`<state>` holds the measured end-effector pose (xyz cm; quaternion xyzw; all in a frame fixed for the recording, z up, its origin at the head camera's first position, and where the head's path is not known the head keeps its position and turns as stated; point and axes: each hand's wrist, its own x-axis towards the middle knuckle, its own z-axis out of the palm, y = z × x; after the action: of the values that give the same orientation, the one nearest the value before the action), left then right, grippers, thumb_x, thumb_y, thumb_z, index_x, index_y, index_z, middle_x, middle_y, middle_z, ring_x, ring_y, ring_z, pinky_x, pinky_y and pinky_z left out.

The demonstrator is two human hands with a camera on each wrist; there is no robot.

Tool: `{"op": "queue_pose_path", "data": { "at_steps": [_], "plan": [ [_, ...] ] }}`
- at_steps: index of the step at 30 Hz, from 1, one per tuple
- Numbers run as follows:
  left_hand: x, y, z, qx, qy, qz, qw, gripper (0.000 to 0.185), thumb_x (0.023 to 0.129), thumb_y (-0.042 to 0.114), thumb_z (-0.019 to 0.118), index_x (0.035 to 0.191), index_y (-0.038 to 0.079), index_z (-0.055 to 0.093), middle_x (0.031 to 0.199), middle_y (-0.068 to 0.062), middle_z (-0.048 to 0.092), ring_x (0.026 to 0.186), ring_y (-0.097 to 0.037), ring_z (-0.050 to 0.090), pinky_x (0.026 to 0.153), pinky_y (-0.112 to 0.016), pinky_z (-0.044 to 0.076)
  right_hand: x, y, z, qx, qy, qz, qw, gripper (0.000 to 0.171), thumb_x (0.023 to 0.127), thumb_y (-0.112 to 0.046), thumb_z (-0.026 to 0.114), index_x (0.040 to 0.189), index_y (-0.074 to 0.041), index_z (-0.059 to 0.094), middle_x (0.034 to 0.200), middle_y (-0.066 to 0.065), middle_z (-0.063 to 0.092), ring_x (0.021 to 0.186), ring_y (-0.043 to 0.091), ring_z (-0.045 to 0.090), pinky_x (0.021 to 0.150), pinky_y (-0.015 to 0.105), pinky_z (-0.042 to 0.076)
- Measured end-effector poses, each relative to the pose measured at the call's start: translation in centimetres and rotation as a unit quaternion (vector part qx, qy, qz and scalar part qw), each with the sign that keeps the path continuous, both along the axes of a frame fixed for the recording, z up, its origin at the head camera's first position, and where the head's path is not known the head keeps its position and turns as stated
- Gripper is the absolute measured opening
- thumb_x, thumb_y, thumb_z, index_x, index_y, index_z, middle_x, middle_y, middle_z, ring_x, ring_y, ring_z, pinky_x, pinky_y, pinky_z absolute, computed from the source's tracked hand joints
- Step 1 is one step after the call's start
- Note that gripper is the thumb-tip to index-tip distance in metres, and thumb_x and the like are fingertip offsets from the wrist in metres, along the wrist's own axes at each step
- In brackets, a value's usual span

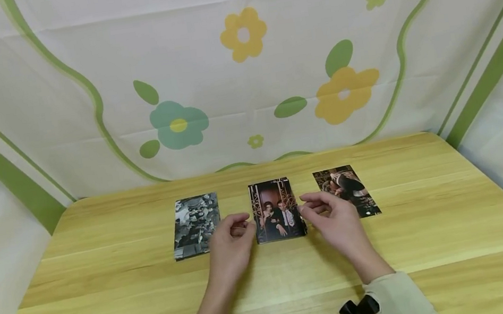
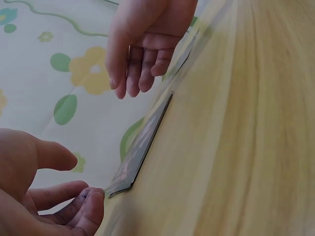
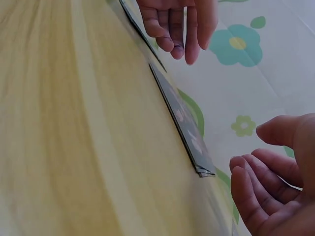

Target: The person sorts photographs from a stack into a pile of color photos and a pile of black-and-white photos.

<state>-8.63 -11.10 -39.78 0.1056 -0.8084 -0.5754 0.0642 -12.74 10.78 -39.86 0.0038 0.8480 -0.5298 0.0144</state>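
Hands: left hand [image 1: 228, 249] and right hand [image 1: 335, 220] flanked the middle stack [image 1: 276, 210] of photo cards, one at each long side, fingers loosely curled and grasping nothing. I could not tell from the head view whether fingertips brushed the stack's edges; the wrist views showed them just off it.

Stacks: three lay in a row toward the table's far edge. The middle stack lay roughly midway along it, the grey stack [image 1: 195, 225] to its left and the right stack [image 1: 346, 190] angled toward the far right corner.

Risk, as I judged it: the middle stack sat flat with thin edges, so a pinch from both sides could slip, fan the top cards or nudge the pile askew. The right hand sat near the right stack, so a careless wrist could shift that one too.

Surface: pale wooden table [image 1: 437, 238], smooth, with visible grain.

Room: a white cloth [image 1: 291, 28] printed with flowers and green bands hung behind and along both sides.
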Motion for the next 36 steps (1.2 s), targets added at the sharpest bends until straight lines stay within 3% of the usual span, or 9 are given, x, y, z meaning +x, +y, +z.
{"op": "queue_pose_path", "data": {
  "at_steps": [5, 13, 21, 27, 36],
  "plan": [
    [-0.1, 0.3, -1.0, -0.032, 0.009, -0.025, 0.9992, 0.033, 0.094, 0.006, 0.076, 0.125, -0.005, 0.071, 0.109, -0.017, 0.069, 0.092, -0.019, 0.065, 0.079, -0.022, 0.056, -0.3, 0.0, -1.0, 0.005, -0.012, -0.01, 1.0, 0.035, 0.098, -0.02, 0.078, 0.132, -0.013, 0.073, 0.119, 0.007, 0.076, 0.101, 0.02, 0.069, 0.082, 0.019, 0.057],
    [0.1, 1.4, -2.1, -0.094, 0.014, -0.033, 0.9949, 0.052, 0.091, 0.006, 0.078, 0.138, -0.008, 0.063, 0.112, -0.013, 0.055, 0.093, -0.019, 0.051, 0.078, -0.025, 0.045, -0.6, -0.4, -2.3, 0.023, 0.017, -0.015, 0.999, 0.04, 0.097, -0.02, 0.08, 0.135, -0.01, 0.072, 0.117, 0.009, 0.076, 0.1, 0.018, 0.068, 0.084, 0.016, 0.055],
    [0.3, 2.0, -2.4, -0.151, 0.015, -0.032, 0.9879, 0.065, 0.089, 0.012, 0.083, 0.147, -0.006, 0.059, 0.115, -0.013, 0.053, 0.096, -0.018, 0.051, 0.08, -0.03, 0.047, -0.4, -0.9, -2.4, 0.115, 0.044, 0.016, 0.992, 0.059, 0.094, -0.026, 0.084, 0.146, -0.005, 0.064, 0.118, 0.008, 0.068, 0.096, 0.017, 0.065, 0.083, 0.025, 0.054],
    [0.4, 2.1, -2.4, -0.156, 0.014, -0.029, 0.9872, 0.063, 0.09, 0.014, 0.081, 0.146, -0.005, 0.06, 0.113, -0.011, 0.052, 0.094, -0.017, 0.048, 0.078, -0.029, 0.043, -0.3, -1.4, -2.7, 0.179, 0.053, 0.038, 0.982, 0.064, 0.092, -0.035, 0.084, 0.146, -0.006, 0.065, 0.105, 0.005, 0.056, 0.087, 0.016, 0.052, 0.077, 0.03, 0.043],
    [0.5, 2.1, -2.4, -0.154, 0.023, -0.025, 0.9874, 0.058, 0.091, 0.011, 0.078, 0.145, -0.004, 0.062, 0.112, -0.011, 0.053, 0.094, -0.017, 0.05, 0.078, -0.028, 0.043, -0.2, -1.5, -2.7, 0.167, 0.054, 0.029, 0.984, 0.061, 0.092, -0.031, 0.085, 0.146, -0.009, 0.066, 0.108, 0.004, 0.058, 0.088, 0.015, 0.053, 0.077, 0.029, 0.043]
  ]
}}
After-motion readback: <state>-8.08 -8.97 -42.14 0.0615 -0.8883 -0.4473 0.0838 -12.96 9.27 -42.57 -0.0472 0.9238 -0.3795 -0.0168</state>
